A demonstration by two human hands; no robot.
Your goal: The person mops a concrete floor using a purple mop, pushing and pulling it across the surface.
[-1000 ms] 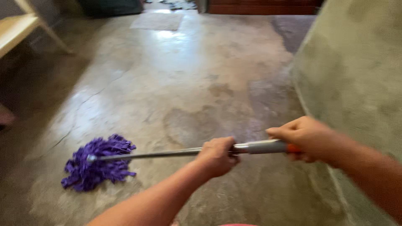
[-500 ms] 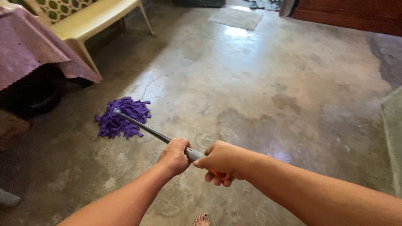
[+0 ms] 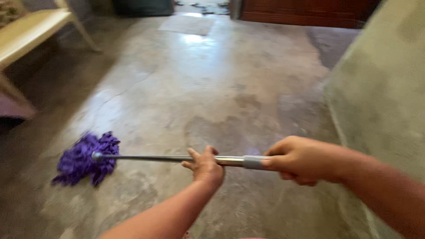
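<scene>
I hold a mop with both hands. Its purple string head [image 3: 84, 159] lies on the wet concrete floor [image 3: 212, 79] at lower left. The thin metal pole [image 3: 146, 157] runs almost level from the head to my hands. My left hand [image 3: 204, 167] is wrapped around the pole near its middle. My right hand [image 3: 301, 159] grips the grey collar at the pole's end, to the right of the left hand.
A pale yellow plastic bench [image 3: 31, 31] stands at upper left. A greenish concrete wall [image 3: 385, 88] rises on the right. A small mat [image 3: 186, 24] lies at the far end, before a reddish-brown wooden door [image 3: 305, 13].
The mop head swept from near the bench back toward the lower left, and the pole went from slanted to nearly level. The view swung right, so the wall is back in sight.
</scene>
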